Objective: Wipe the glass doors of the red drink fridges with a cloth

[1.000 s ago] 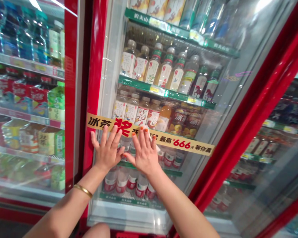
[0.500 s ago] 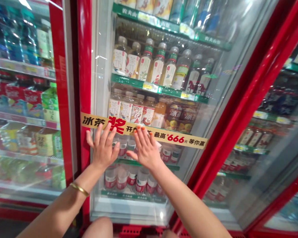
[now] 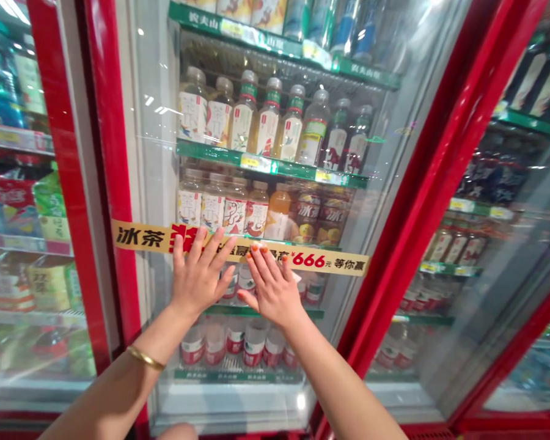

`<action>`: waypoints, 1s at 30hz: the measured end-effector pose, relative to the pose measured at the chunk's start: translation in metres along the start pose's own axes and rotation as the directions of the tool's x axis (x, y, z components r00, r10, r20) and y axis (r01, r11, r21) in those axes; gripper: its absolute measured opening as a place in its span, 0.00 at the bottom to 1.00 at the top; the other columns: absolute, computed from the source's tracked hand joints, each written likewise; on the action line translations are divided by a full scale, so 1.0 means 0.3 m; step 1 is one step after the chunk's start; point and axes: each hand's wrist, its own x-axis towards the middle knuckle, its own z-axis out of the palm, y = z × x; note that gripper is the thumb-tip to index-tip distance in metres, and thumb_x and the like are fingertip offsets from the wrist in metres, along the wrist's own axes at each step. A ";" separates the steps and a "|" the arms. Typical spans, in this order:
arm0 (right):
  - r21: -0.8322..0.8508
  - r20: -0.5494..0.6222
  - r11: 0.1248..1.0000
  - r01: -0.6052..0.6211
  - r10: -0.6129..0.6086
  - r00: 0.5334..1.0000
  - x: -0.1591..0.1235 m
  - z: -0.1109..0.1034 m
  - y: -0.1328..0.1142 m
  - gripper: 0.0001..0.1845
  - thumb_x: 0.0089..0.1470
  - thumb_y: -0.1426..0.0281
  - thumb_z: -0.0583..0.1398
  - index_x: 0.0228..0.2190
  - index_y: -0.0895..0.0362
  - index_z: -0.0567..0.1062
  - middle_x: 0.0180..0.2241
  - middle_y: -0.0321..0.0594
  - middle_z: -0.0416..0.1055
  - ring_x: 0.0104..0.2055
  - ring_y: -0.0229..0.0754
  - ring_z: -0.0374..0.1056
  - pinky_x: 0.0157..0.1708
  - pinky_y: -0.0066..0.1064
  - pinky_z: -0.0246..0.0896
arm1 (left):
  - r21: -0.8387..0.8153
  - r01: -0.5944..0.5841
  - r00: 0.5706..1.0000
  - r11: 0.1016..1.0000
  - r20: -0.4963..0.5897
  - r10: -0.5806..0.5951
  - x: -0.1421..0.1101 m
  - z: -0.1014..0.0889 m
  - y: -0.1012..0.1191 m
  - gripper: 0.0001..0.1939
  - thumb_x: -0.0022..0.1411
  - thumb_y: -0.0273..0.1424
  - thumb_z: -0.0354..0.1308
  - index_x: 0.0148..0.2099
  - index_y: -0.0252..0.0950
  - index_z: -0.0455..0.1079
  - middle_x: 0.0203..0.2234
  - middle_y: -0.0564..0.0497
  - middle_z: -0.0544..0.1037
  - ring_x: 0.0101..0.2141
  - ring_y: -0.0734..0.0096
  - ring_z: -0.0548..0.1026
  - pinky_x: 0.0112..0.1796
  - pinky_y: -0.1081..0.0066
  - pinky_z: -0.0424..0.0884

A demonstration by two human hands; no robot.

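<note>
My left hand (image 3: 199, 275) lies open against the glass door (image 3: 158, 165), its fingers spread over the left half of a yellow banner strip (image 3: 140, 236) with black and red lettering. My right hand (image 3: 275, 284) rests flat near the strip's middle, fingertips on its lettering. A bit of white tissue (image 3: 297, 277) shows from beneath that hand; most of it is hidden under the palm and fingers. A gold bangle (image 3: 145, 358) circles my left wrist. Behind the glass, bottled drinks (image 3: 268, 125) stand on green-edged shelves.
A red door frame (image 3: 112, 153) runs down the left side, and another red frame (image 3: 421, 201) slants along the right. Neighbouring coolers hold drink cartons (image 3: 50, 284) at left and dark bottles (image 3: 543, 82) at right. A knee (image 3: 178, 431) shows at the bottom edge.
My right hand and the tissue have slid rightward along the strip. The left hand has shifted right too, uncovering the first characters. The view has turned slightly right.
</note>
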 end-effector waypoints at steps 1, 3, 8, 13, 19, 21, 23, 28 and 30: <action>-0.002 0.005 1.000 0.006 -0.006 1.000 -0.040 -0.005 0.015 0.48 0.72 0.47 0.54 0.79 0.59 0.48 0.80 0.47 0.51 0.85 0.49 0.31 0.81 0.52 0.13 | 0.005 0.001 1.000 1.000 0.003 -0.001 -0.003 -0.001 -0.001 0.39 0.76 0.40 0.55 0.83 0.54 0.46 0.78 0.53 0.56 0.80 0.60 0.43 0.78 0.46 0.29; -0.034 -0.028 0.988 -0.151 0.150 0.988 -0.103 -0.019 0.088 0.49 0.72 0.51 0.56 0.80 0.59 0.43 0.80 0.50 0.48 0.85 0.54 0.32 0.82 0.58 0.18 | 0.017 0.001 1.000 1.000 0.007 -0.001 -0.009 -0.002 -0.003 0.39 0.76 0.41 0.55 0.83 0.54 0.46 0.78 0.54 0.56 0.80 0.59 0.43 0.79 0.45 0.29; -0.059 -0.143 0.830 -0.555 0.543 0.828 -0.040 -0.028 0.178 0.45 0.75 0.54 0.49 0.80 0.61 0.39 0.81 0.57 0.39 0.84 0.67 0.25 0.75 0.81 0.27 | 0.012 0.034 0.999 0.999 0.031 -0.035 -0.017 0.003 -0.009 0.41 0.75 0.42 0.56 0.82 0.58 0.44 0.79 0.57 0.53 0.80 0.58 0.43 0.79 0.44 0.29; 0.025 0.002 0.989 -0.145 0.145 0.989 -0.093 0.003 -0.001 0.47 0.71 0.44 0.54 0.80 0.50 0.47 0.79 0.42 0.53 0.85 0.50 0.25 0.80 0.62 0.13 | -0.046 0.058 0.997 0.997 0.056 -0.055 -0.022 0.001 -0.018 0.39 0.76 0.43 0.55 0.82 0.62 0.45 0.80 0.61 0.50 0.81 0.58 0.42 0.78 0.46 0.26; -0.044 -0.097 0.834 -0.550 0.545 0.833 -0.217 -0.028 0.172 0.46 0.76 0.55 0.47 0.79 0.63 0.32 0.82 0.58 0.35 0.85 0.58 0.25 0.78 0.72 0.30 | -0.027 0.040 0.998 0.999 0.038 -0.039 -0.026 0.004 -0.020 0.39 0.76 0.43 0.56 0.82 0.61 0.45 0.80 0.60 0.51 0.81 0.60 0.42 0.79 0.47 0.27; -0.049 -0.107 0.795 -0.604 0.597 0.795 -0.160 -0.028 0.197 0.48 0.75 0.53 0.46 0.79 0.65 0.31 0.82 0.60 0.32 0.84 0.62 0.25 0.77 0.74 0.34 | -0.018 0.042 0.999 0.999 0.033 -0.042 -0.029 0.005 -0.022 0.39 0.76 0.43 0.55 0.82 0.60 0.45 0.80 0.61 0.50 0.81 0.59 0.42 0.79 0.48 0.27; -0.039 -0.072 0.870 -0.492 0.488 0.870 -0.125 -0.017 0.156 0.51 0.73 0.48 0.50 0.79 0.63 0.34 0.82 0.58 0.36 0.85 0.60 0.25 0.79 0.70 0.33 | -0.031 0.063 0.997 0.998 0.052 -0.062 -0.032 0.006 -0.024 0.38 0.76 0.44 0.55 0.82 0.60 0.47 0.80 0.63 0.49 0.80 0.55 0.43 0.79 0.46 0.27; -0.036 -0.006 0.987 -0.158 0.158 0.987 -0.279 -0.016 0.066 0.53 0.70 0.46 0.56 0.80 0.59 0.40 0.82 0.49 0.40 0.85 0.51 0.25 0.82 0.54 0.19 | -0.032 0.077 0.994 0.997 0.074 -0.075 -0.041 0.011 -0.027 0.36 0.76 0.45 0.55 0.81 0.56 0.52 0.80 0.61 0.51 0.80 0.49 0.45 0.79 0.39 0.28; -0.079 -0.030 0.949 -0.305 0.304 0.952 -0.326 -0.026 0.115 0.51 0.72 0.49 0.53 0.80 0.63 0.37 0.82 0.53 0.32 0.84 0.55 0.20 0.81 0.62 0.20 | -0.019 0.069 0.995 0.997 0.074 -0.067 -0.042 0.013 -0.028 0.37 0.75 0.45 0.55 0.81 0.55 0.52 0.80 0.59 0.51 0.80 0.49 0.45 0.78 0.38 0.29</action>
